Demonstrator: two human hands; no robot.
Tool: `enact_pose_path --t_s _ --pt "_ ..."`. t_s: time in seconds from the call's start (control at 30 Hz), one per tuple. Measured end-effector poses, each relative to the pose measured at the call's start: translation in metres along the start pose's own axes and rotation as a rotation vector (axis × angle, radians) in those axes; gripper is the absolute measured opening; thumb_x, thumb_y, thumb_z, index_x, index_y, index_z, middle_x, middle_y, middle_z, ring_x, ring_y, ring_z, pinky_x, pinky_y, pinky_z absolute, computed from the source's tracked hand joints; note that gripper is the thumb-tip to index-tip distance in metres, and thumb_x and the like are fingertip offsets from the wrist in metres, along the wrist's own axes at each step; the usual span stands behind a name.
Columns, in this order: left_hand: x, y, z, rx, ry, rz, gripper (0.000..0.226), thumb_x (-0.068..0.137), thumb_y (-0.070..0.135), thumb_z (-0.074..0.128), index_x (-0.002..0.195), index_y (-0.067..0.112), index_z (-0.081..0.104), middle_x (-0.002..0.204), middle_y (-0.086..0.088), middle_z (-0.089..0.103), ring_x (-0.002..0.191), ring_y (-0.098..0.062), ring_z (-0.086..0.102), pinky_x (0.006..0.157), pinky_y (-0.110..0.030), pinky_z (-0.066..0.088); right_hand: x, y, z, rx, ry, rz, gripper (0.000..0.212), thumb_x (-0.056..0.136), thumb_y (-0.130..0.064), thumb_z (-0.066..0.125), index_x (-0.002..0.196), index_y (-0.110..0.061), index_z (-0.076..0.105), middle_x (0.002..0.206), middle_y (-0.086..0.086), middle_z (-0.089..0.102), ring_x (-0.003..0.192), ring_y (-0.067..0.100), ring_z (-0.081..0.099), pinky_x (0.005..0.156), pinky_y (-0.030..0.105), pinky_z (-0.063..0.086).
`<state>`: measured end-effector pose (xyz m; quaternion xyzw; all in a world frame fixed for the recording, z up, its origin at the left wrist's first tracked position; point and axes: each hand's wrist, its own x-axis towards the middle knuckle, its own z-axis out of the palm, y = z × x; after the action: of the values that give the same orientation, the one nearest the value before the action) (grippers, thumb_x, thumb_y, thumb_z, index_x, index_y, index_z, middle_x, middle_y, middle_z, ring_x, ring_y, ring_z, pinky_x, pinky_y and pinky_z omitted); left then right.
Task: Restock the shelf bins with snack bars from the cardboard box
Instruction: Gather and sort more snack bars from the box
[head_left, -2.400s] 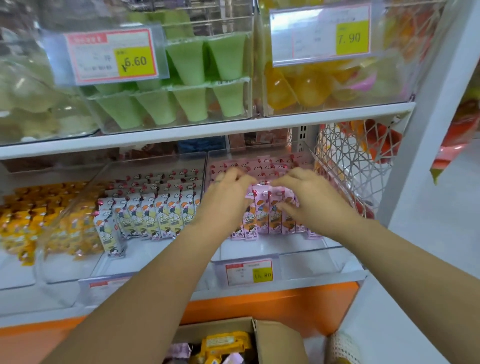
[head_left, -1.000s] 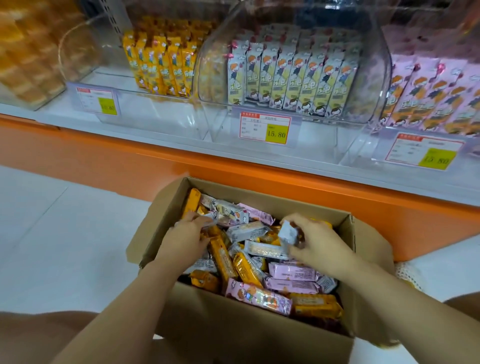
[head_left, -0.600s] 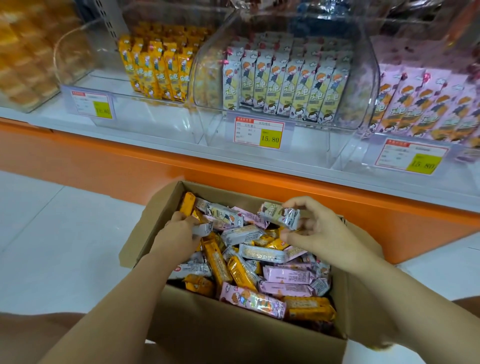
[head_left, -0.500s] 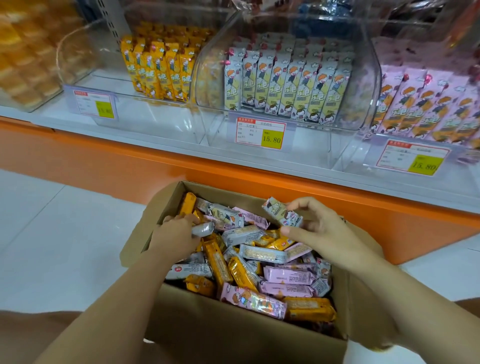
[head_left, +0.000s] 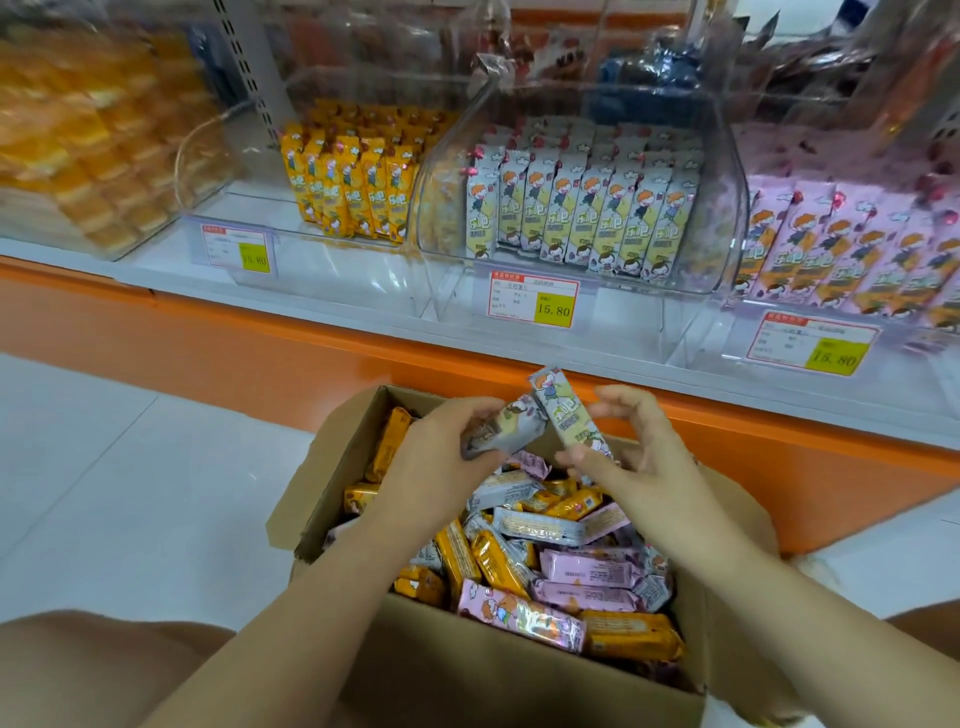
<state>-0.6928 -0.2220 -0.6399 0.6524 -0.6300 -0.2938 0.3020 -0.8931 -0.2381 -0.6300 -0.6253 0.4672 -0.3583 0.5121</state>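
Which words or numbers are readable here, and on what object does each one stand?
"15.80": middle price tag, yellow field.
"15.80": right price tag, a little blurred.
"15.80": left price tag, faint.
"乐吧": grey snack bars in the middle bin and pink snack bars.
Small print on the tags and on bars in the cardboard box: too blurred to read.

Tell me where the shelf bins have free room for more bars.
Bare floor shows in the yellow bin before its yellow bars, and in the middle bin behind its price tag. The cardboard box is crowded.
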Motion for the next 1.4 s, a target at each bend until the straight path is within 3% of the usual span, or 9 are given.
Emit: enact_pose_path --t_s 0.13,0.3,0.4,0.6,0.77,0.93,1.03,1.23,1.4 --pt "-0.004 0.025 -0.008 -0.063 -0.001 0.077 0.042 0.084 0.018 0.071 0.115 0.036 0.050 0.114 0.017 0.055 0.102 0.005 0.051 0.083 -0.002 0.041 -0.013 -0.019 -0.003 0.001 0.027 -0.061 0.065 0.083 -0.013 0.068 0.117 -0.056 0.034 0.121 -0.019 0.051 0.100 0.007 0.064 0.083 0.032 0.056" --pt "-0.009 0.055 -0.019 -0.042 -0.102 0.129 0.039 0.085 0.032 0.068 0.111 0.039 0.039 0.108 0.021 0.051 0.080 0.003 0.053 0.069 -0.010 0.043 -0.013 -0.044 -0.010 -0.028 0.099 -0.124 0.044 0.084 -0.015 0.067 0.110 -0.043 0.044 0.103 -0.010 0.061 0.089 0.003 0.063 0.078 0.029 0.051" --pt "-0.008 0.068 -0.032 0.008 -0.218 0.168 0.041 0.083 0.042 0.068 0.117 0.044 0.044 0.118 0.018 0.055 0.100 0.003 0.055 0.088 -0.017 0.046 -0.008 -0.057 -0.020 -0.046 0.164 -0.140 0.025 0.084 -0.026 0.066 0.101 -0.034 0.050 0.092 -0.005 0.065 0.070 0.001 0.059 0.063 0.023 0.045" --pt "-0.004 0.086 -0.056 0.185 -0.353 0.277 0.043 0.085 0.042 0.065 0.126 0.042 0.052 0.120 0.020 0.048 0.102 0.009 0.041 0.077 0.008 0.025 -0.003 -0.081 -0.036 -0.238 0.099 -0.176 0.036 0.079 -0.018 0.074 0.102 -0.036 0.054 0.084 -0.004 0.065 0.072 0.006 0.058 0.066 0.025 0.047" --pt "0.002 0.092 -0.062 -0.075 -0.316 0.213 0.015 0.091 0.034 0.059 0.105 0.039 0.055 0.111 0.022 0.049 0.083 0.010 0.055 0.071 -0.006 0.044 -0.001 -0.090 -0.036 -0.339 0.093 -0.173 0.033 0.079 -0.016 0.074 0.099 -0.034 0.056 0.095 -0.008 0.064 0.080 -0.003 0.059 0.073 0.013 0.046" --pt "0.009 0.094 -0.070 -0.275 -0.131 0.185 0.049 0.082 0.032 0.072 0.114 0.055 0.042 0.119 0.021 0.049 0.103 -0.011 0.060 0.082 -0.016 0.046 0.000 -0.105 -0.037 -0.467 0.050 -0.178 0.032 0.080 -0.021 0.073 0.098 -0.035 0.051 0.098 -0.017 0.057 0.086 0.011 0.058 0.071 0.016 0.042" --pt "0.016 0.100 -0.075 -0.413 -0.053 0.211 0.062 0.076 0.030 0.078 0.109 0.065 0.039 0.120 0.022 0.042 0.113 -0.011 0.055 0.095 -0.033 0.049 0.008 -0.124 -0.034 -0.609 0.055 -0.253 0.053 0.081 -0.028 0.072 0.123 -0.041 0.043 0.096 -0.020 0.050 0.091 -0.001 0.051 0.077 0.018 0.039" --pt "0.043 0.114 -0.097 -0.259 0.066 0.378 0.064 0.079 0.016 0.076 0.125 0.045 0.042 0.112 0.027 0.045 0.105 0.005 0.052 0.092 -0.032 0.053 0.042 -0.169 -0.025 -0.688 0.004 -0.376 0.039 0.084 -0.031 0.068 0.119 -0.030 0.049 0.093 -0.024 0.049 0.063 -0.006 0.055 0.055 0.008 0.039" --pt "0.075 0.111 -0.106 -0.082 0.253 0.521 0.064 0.080 0.008 0.071 0.134 0.029 0.045 0.120 0.017 0.039 0.114 -0.002 0.045 0.098 -0.026 0.045 0.079 -0.184 -0.015 -0.712 0.075 -0.479 0.037 0.081 -0.040 0.068 0.115 -0.039 0.052 0.084 -0.034 0.050 0.064 -0.021 0.046 0.060 0.008 0.033"
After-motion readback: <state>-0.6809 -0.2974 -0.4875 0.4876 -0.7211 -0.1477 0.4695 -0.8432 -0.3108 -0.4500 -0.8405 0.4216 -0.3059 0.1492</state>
